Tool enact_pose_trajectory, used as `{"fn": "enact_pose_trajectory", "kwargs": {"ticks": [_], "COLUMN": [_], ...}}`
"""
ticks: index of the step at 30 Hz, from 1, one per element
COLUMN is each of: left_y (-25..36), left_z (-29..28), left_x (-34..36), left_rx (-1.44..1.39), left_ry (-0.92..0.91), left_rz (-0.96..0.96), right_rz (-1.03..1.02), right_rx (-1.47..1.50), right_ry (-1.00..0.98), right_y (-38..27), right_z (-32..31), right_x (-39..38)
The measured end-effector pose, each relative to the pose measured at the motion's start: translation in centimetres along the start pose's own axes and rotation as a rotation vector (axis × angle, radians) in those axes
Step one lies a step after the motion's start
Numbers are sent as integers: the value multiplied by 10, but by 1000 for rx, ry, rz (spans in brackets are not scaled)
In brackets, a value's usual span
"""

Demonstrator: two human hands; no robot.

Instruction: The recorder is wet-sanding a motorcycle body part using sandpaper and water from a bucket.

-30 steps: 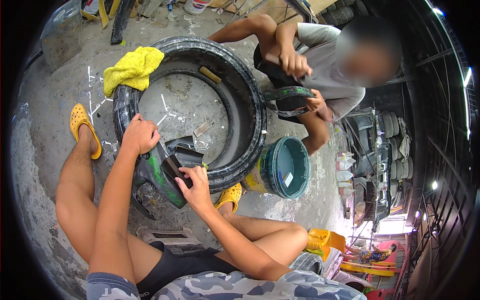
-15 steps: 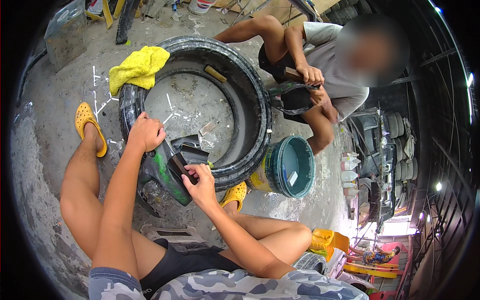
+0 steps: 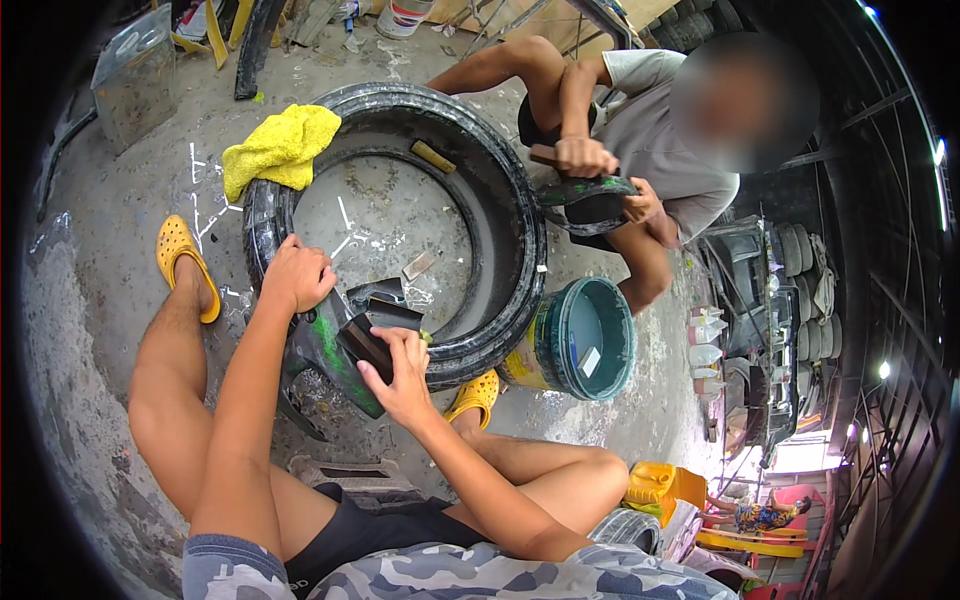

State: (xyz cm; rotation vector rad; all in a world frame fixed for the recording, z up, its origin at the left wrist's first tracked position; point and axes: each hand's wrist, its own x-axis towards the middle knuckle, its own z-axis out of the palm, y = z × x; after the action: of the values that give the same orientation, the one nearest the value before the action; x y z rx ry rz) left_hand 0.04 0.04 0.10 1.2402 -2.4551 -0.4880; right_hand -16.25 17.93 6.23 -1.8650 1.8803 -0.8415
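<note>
A dark curved part with green smears (image 3: 338, 372) rests on the near left of a big tyre (image 3: 498, 170) lying on the floor. My left hand (image 3: 298, 272) has its fingers closed over the part's upper end. My right hand (image 3: 400, 375) grips a dark rectangular block (image 3: 362, 340) against the part's right side. Behind it, inside the tyre, lie dark scraps (image 3: 385, 305) and a small pale block (image 3: 418, 263). A yellow cloth (image 3: 278, 148) is draped over the tyre's upper left rim, and a yellowish block (image 3: 433, 155) sits inside the tyre.
Across the tyre a co-worker (image 3: 650, 130) grips another curved part (image 3: 585, 212) and a brown block. A bucket of water (image 3: 590, 335) stands right of the tyre. A clear bin (image 3: 133, 80), yellow containers (image 3: 660, 485), stacked items (image 3: 770, 300) and a distant person (image 3: 760, 515) surround us.
The view has shifted slightly. My right hand moves a little with the block while my left stays on the part. The co-worker's hands have moved about on their part.
</note>
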Motion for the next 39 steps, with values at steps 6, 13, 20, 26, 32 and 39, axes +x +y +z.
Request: {"fn": "enact_pose_trajectory", "kwargs": {"ticks": [6,13,20,26,32,39], "left_y": [-1,-2,-3,-11,-3,-5], "left_z": [1,5,4,12,4,3], "left_x": [2,2,0,-2,8,8], "left_rx": [-11,7,-14,-10,-36,-11], "left_ry": [3,12,74,63,-16,-17], "left_rz": [7,31,61,65,90,103], "right_rz": [111,215,448,770,992,1123], "right_rx": [103,391,733,1042,1081,853], "right_ry": [-79,36,600,438,225,219], "right_y": [10,36,172,281,353,383], "right_z": [5,-20,-219,-281,-267,-234], "right_x": [6,22,56,22,20,21]}}
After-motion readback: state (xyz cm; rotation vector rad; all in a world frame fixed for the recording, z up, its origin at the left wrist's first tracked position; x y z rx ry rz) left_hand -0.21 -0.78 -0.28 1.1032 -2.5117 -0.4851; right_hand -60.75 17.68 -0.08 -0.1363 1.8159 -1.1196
